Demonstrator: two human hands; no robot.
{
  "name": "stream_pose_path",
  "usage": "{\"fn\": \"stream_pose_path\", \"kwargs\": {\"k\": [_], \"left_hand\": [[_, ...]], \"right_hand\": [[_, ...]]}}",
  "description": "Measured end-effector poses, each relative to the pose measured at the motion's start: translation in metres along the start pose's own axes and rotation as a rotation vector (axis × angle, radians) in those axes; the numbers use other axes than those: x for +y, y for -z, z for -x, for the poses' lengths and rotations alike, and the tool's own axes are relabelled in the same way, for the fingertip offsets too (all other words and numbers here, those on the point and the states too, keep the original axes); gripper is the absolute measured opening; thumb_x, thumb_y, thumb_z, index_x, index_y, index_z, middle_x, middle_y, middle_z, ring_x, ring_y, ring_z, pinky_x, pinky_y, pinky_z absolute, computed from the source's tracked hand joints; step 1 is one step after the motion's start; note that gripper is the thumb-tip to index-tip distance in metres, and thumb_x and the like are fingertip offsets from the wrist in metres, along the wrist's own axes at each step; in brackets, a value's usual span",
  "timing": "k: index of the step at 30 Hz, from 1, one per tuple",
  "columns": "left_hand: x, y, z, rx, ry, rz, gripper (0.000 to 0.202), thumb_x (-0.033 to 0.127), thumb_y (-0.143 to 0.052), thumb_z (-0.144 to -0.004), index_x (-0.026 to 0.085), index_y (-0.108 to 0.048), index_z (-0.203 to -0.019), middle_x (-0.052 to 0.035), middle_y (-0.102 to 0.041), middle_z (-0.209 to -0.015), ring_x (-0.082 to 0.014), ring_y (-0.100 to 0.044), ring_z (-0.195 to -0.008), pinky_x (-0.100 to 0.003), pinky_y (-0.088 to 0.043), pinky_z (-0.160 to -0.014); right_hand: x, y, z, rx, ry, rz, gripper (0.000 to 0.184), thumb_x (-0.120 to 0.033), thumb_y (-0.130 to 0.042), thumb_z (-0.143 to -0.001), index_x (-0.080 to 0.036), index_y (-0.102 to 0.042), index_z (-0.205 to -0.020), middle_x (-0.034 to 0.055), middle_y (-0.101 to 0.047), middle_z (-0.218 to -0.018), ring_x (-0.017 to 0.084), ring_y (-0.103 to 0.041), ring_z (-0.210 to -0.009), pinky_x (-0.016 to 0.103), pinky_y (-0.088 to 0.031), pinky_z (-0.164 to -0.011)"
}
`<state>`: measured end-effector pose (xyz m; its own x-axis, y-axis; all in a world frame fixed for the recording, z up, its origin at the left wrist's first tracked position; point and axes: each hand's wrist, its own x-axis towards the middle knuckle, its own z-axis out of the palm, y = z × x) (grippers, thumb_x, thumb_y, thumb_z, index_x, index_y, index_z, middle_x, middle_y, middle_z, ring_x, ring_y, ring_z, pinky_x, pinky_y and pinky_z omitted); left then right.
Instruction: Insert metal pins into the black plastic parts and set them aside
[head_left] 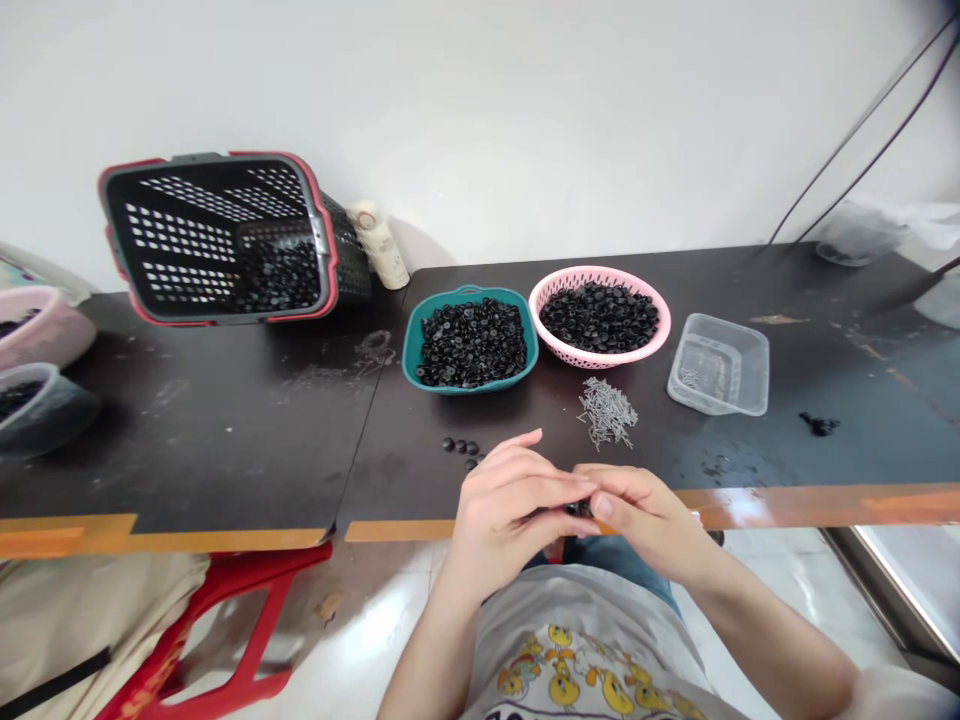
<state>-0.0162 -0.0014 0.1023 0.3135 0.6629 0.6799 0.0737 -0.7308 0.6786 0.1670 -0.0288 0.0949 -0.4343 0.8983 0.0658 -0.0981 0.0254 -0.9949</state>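
My left hand (504,505) and my right hand (643,515) meet over the front edge of the dark table (225,440). Both pinch a small black part (579,509) between their fingertips; the left index finger sticks out. A few loose black round parts (461,449) lie on the table just beyond my left hand. A heap of small grey metal pins (606,410) lies beyond my right hand. Behind stand a teal basket (411,345) and a pink basket (664,320), both full of black parts.
A clear plastic tub (720,365) sits right of the pins. A black crate with a red rim (217,235) lies on its side at back left, a white roll (379,243) beside it. Bowls (37,400) stand at far left. A red stool (225,620) is below.
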Motion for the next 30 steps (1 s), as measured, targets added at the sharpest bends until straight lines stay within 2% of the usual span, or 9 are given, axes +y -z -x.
{"fn": "stream_pose_path", "kwargs": {"k": [4,8,12,16,21,30], "left_hand": [[0.000,0.003,-0.002,-0.055,0.017,0.018,0.027,0.027,-0.083,-0.078,0.025,-0.077,-0.104,-0.0005,-0.077,-0.080,-0.0141,-0.071,-0.069,-0.046,-0.053,-0.103],[-0.002,0.008,-0.004,-0.146,0.034,0.012,0.047,0.036,-0.083,-0.076,0.028,-0.071,-0.121,-0.0050,-0.079,-0.098,-0.0193,-0.074,-0.085,-0.049,-0.051,-0.105],[-0.004,0.009,-0.004,-0.173,0.019,0.016,0.034,0.031,-0.081,-0.079,0.029,-0.075,-0.113,-0.0057,-0.079,-0.103,-0.0203,-0.075,-0.090,-0.047,-0.053,-0.103],[-0.002,0.009,-0.003,-0.182,0.007,-0.014,0.033,0.027,-0.079,-0.082,0.030,-0.074,-0.115,-0.0035,-0.079,-0.102,-0.0187,-0.074,-0.090,-0.044,-0.053,-0.103],[0.001,0.011,-0.002,-0.235,0.002,-0.116,0.035,0.023,-0.074,-0.087,0.032,-0.071,-0.120,-0.0015,-0.078,-0.109,-0.0176,-0.074,-0.094,-0.041,-0.052,-0.104],[-0.002,0.009,-0.006,-0.270,-0.071,-0.114,0.026,0.027,-0.073,-0.089,0.026,-0.072,-0.114,-0.0020,-0.079,-0.105,-0.0173,-0.074,-0.091,-0.036,-0.055,-0.098]], "right_hand": [[0.001,0.000,0.001,0.027,-0.025,-0.030,0.042,-0.052,-0.058,-0.096,-0.019,-0.069,-0.073,0.0026,-0.057,-0.073,0.015,-0.054,-0.065,0.027,-0.049,-0.060],[0.003,-0.001,0.002,0.067,-0.026,-0.047,0.042,-0.053,-0.060,-0.095,-0.019,-0.071,-0.073,0.0038,-0.062,-0.073,0.017,-0.057,-0.068,0.030,-0.053,-0.066],[0.005,0.001,0.003,0.064,-0.024,-0.094,0.036,-0.050,-0.065,-0.092,-0.020,-0.073,-0.073,0.0011,-0.057,-0.067,0.015,-0.056,-0.059,0.029,-0.052,-0.060],[0.006,0.003,0.003,0.051,0.000,-0.099,0.034,-0.048,-0.067,-0.091,-0.020,-0.076,-0.074,0.0002,-0.057,-0.066,0.013,-0.054,-0.053,0.026,-0.048,-0.052],[0.008,0.004,0.001,0.125,0.093,0.060,0.033,-0.046,-0.068,-0.091,-0.020,-0.077,-0.074,0.0000,-0.053,-0.065,0.012,-0.048,-0.058,0.025,-0.040,-0.053],[0.020,0.003,0.001,0.151,0.128,-0.007,0.039,-0.053,-0.070,-0.087,-0.019,-0.076,-0.068,0.0011,-0.056,-0.064,0.013,-0.050,-0.056,0.026,-0.040,-0.051]]}}
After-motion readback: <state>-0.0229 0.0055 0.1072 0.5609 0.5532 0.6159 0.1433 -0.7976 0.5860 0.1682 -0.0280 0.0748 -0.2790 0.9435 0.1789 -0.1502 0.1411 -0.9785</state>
